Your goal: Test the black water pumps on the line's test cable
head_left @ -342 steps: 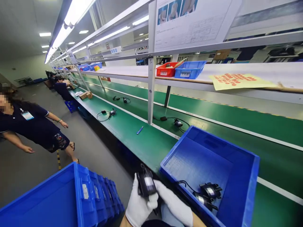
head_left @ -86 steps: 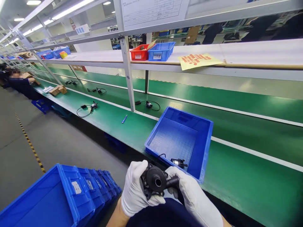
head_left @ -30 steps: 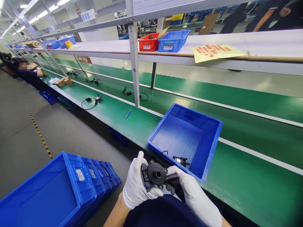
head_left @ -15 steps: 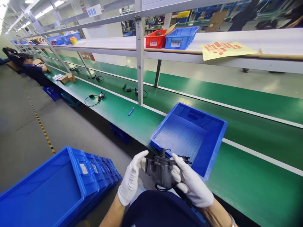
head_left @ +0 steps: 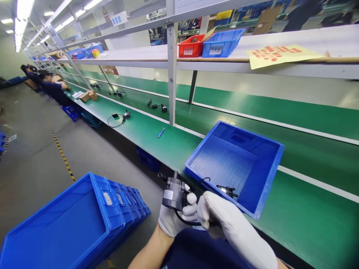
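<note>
In my gloved left hand (head_left: 174,220) sits a black water pump (head_left: 173,194) with a white label and a short pipe stub on top. The fingers wrap round its body from below and the right. A black cable (head_left: 186,222) loops from the pump's underside toward my right hand (head_left: 224,220), whose gloved fingers are closed round it; its far end is hidden there. Just beyond the hands, a blue tray (head_left: 193,158) rests on the green bench, and another pump (head_left: 227,190) lies at its near right side.
Stacked blue crates (head_left: 97,213) stand on the floor to the left. Along the bench lie a blue cutter (head_left: 160,132) and several cabled pumps (head_left: 126,114). A metal post (head_left: 172,74) carries a shelf with a red bin (head_left: 190,46) and a blue bin (head_left: 221,43). A co-worker (head_left: 54,87) sits far left.
The pump has turned so its label shows, and it now rests in my left hand. My right hand has moved off the pump's body to the cable. The view has shifted slightly left.
</note>
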Tool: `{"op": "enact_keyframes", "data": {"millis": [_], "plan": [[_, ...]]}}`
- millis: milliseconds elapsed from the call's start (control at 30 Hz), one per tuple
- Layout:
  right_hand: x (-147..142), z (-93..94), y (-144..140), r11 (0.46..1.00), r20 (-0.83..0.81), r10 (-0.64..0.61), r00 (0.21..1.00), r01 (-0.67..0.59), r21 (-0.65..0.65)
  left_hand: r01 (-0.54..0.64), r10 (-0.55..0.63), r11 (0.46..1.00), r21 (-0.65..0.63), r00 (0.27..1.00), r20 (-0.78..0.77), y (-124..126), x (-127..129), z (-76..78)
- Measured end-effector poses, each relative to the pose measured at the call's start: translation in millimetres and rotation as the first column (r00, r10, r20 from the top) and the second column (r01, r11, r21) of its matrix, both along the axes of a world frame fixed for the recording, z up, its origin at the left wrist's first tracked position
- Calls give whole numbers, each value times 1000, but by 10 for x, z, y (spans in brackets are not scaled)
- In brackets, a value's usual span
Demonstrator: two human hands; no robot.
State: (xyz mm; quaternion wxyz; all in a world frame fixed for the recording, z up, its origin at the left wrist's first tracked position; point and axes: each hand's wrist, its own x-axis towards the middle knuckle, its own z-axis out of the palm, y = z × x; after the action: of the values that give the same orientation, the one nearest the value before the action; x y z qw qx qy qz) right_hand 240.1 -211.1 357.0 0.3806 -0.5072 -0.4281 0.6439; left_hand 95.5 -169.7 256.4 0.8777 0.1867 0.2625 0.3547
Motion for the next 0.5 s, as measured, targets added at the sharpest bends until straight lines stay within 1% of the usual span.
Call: {"op": "enact_keyframes", "data": {"millis": [33, 67, 100, 133, 167, 200, 233, 267, 300, 333, 367, 400, 433, 467, 500], "plan": [[8, -6, -20, 1000, 25, -4, 1000, 4, 9, -9, 16, 998, -69, 996, 88, 3, 11, -39], [17, -26, -33, 1000, 56, -6, 998, 6, 5, -19, 34, 994, -109, 990, 139, 6, 16, -63], [24, -59, -39, 1000, 94, -12, 996, 12, -3, -31, 46, 994, -107, 990, 136, 6, 17, -68], [27, -99, -38, 1000, 138, -16, 990, 18, -18, -50, 56, 996, -73, 995, 88, 1, 13, -52], [26, -142, -29, 999, 182, -20, 983, 27, -35, -74, 74, 997, 5, 997, -11, -11, 5, -12], [18, -186, -15, 999, 220, -23, 975, 33, -40, -95, 110, 989, 114, 985, -136, -32, -11, 50], [4, -227, 3, 999, 254, -24, 967, 33, -28, -106, 163, 968, 228, 954, -252, -61, -37, 133], [-17, -265, 21, 1000, 273, -29, 962, 30, -1, -99, 226, 933, 345, 908, -352, -93, -76, 232], [-44, -299, 39, 999, 258, -32, 966, 24, 35, -74, 293, 887, 455, 853, -432, -121, -129, 337], [-76, -331, 56, 998, 200, -35, 979, 24, 60, -32, 341, 841, 540, 806, -484, -136, -196, 436], [-110, -359, 70, 998, 99, -47, 994, 42, 51, 17, 360, 807, 591, 779, -513, -128, -274, 516], [-146, -386, 84, 999, -41, -54, 998, 54, -4, 59, 358, 783, 619, 771, -527, -91, -357, 564], [-183, -412, 98, 994, -210, -62, 976, 42, -100, 95, 348, 767, 635, 770, -535, -24, -438, 567], [-219, -435, 116, 979, -382, -82, 920, 3, -204, 108, 329, 768, 631, 779, -534, 69, -509, 521], [-253, -453, 139, 958, -533, -108, 839, -55, -282, 101, 299, 790, 605, 798, -523, 178, -563, 423]]}}
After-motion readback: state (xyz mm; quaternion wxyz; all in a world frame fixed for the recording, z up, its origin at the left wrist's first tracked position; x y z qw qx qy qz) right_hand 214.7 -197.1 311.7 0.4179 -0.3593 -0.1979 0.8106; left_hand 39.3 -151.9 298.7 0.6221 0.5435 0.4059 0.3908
